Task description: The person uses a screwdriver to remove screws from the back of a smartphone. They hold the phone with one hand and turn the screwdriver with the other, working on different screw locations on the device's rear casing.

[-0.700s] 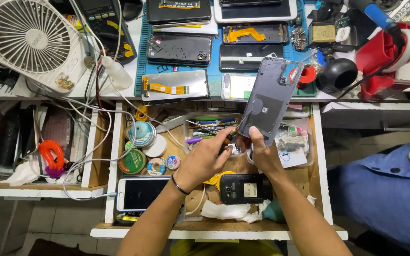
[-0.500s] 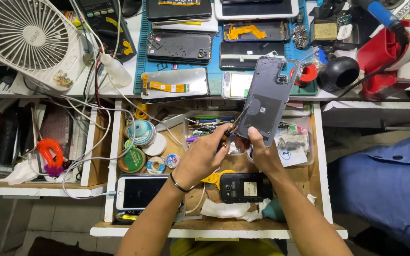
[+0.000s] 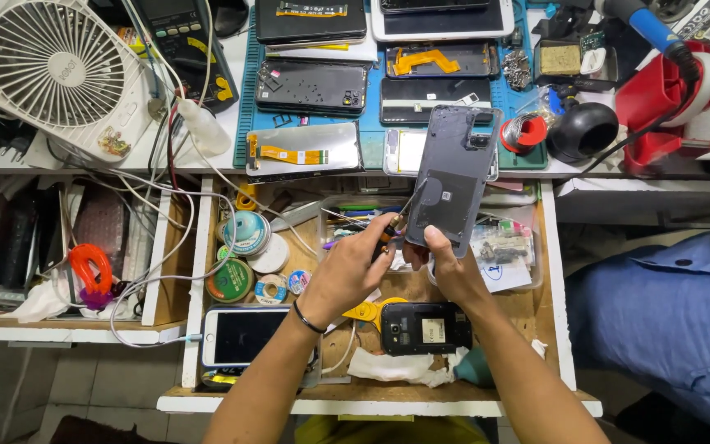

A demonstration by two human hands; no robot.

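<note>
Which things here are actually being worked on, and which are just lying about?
In hand:
dark grey phone back cover, held by right hand
thin metal tool, in left hand

Lying about:
white desk fan
small black opened phone
white-framed smartphone
red tape dispenser

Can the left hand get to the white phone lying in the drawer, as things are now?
Probably not at once: the left hand is holding a tool against the grey back cover. The white phone lies uncovered nearby.

Right hand (image 3: 452, 275) pinches the grey phone back cover (image 3: 452, 177) by its lower edge, tilted toward one o'clock, while the left hand (image 3: 353, 275) sets thin tweezers (image 3: 400, 215) against it above the open drawer (image 3: 560, 329).
</note>
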